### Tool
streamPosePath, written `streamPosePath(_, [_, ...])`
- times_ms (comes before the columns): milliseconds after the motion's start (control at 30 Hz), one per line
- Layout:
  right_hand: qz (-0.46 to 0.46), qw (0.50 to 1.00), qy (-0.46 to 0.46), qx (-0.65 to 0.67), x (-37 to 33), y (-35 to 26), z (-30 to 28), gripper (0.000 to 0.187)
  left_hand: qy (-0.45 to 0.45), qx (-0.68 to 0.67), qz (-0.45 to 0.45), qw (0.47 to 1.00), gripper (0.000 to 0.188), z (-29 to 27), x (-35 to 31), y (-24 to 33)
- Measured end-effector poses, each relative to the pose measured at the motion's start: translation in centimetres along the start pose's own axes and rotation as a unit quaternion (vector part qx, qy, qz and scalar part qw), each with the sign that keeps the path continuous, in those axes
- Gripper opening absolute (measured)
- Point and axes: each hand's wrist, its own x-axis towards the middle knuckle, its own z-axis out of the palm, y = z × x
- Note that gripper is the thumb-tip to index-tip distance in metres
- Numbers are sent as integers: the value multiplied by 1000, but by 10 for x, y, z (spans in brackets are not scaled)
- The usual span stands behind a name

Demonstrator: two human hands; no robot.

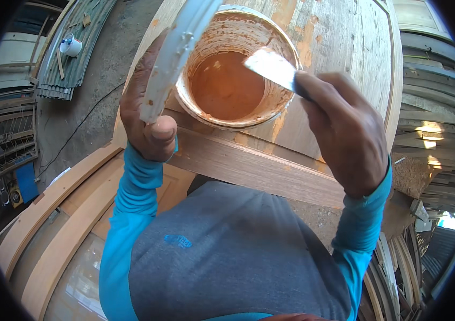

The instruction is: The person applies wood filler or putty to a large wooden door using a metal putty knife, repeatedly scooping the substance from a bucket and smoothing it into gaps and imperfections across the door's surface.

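A white bucket (183, 104) stands on a wooden door panel (339, 37), its inner wall smeared and orange-brown putty (228, 88) in the bottom. My right hand (348, 125) is closed around the dark handle of a putty knife (273, 65), whose pale, shiny blade reaches over the bucket's right side. In my left hand (150, 115), thumb in front and fingers behind, is a whitish plastic lid (171, 64) seen nearly edge-on. It is tilted up over the bucket's left rim and carries small putty specks. Most of my left fingers are hidden behind it.
Orange putty patches (306, 40) mark the panel's wood. Curved-looking wooden frames (72, 235) lie at lower left. Corrugated sheets (61, 69) with a small white bucket (71, 46) are at far left. Stacked boards (436, 112) line the right. A black cable (77, 125) crosses the floor.
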Motion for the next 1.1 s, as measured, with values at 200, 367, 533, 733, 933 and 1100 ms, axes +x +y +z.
streamPosePath(200, [-74,945,-287,-135,105,3,61,35,169,-144,81,972,108,12,-19,-22])
streamPosePath(367, [30,967,-253,-12,130,49,159,36,114,-136,95,979,108,33,-2,-16])
streamPosePath(533, [-49,928,-332,-162,112,-8,119,28,80,-106,92,987,107,29,1,-11])
streamPosePath(733, [-37,915,-375,-144,119,-4,103,28,67,-99,93,988,106,26,-3,-14])
streamPosePath(933, [-11,910,-393,-134,121,8,110,30,102,-105,99,984,105,22,-13,-14])
streamPosePath(1100, [-32,900,-416,-129,120,8,111,32,152,-125,79,977,105,23,-16,-12])
